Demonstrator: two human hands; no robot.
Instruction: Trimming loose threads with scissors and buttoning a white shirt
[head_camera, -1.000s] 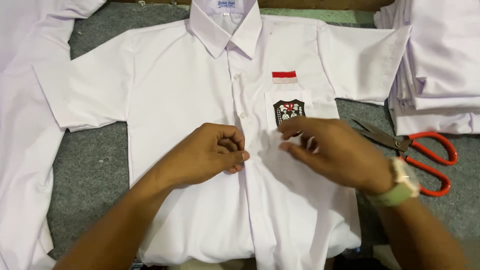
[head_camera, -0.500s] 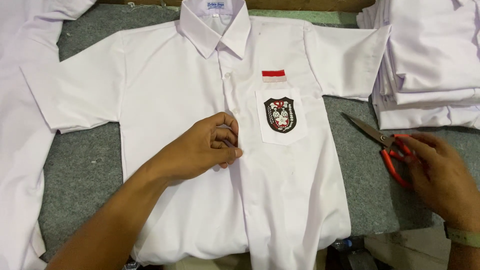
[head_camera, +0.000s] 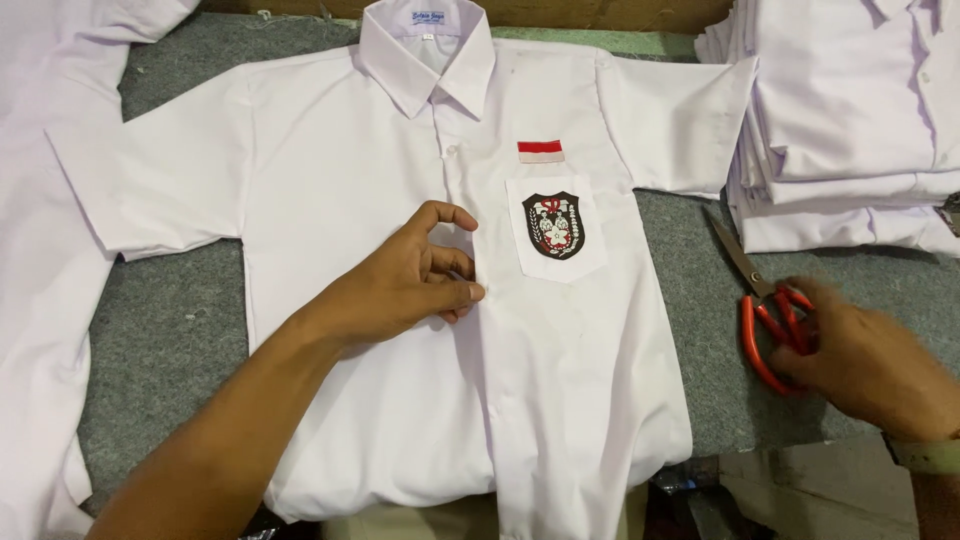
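A white short-sleeved shirt (head_camera: 350, 150) lies flat, front up, on a grey felt surface (head_camera: 170, 330). Its chest pocket carries a dark shield badge (head_camera: 553, 225) under a small red and white patch. My left hand (head_camera: 400, 285) rests on the shirt's middle, fingertips pinching the button placket beside the pocket, index finger arched up. At the right, my right hand (head_camera: 870, 365) closes over the red handles of a pair of scissors (head_camera: 735, 250), which lie on the felt with blades pointing away from me.
A stack of folded white shirts (head_camera: 850, 120) fills the far right corner, just beyond the scissor tips. Another white shirt (head_camera: 40, 300) lies spread along the left edge. The table's front edge runs below the shirt hem.
My right hand left the shirt front, moved right and took hold of the scissors. My left hand stayed on the placket and its index finger lifted.
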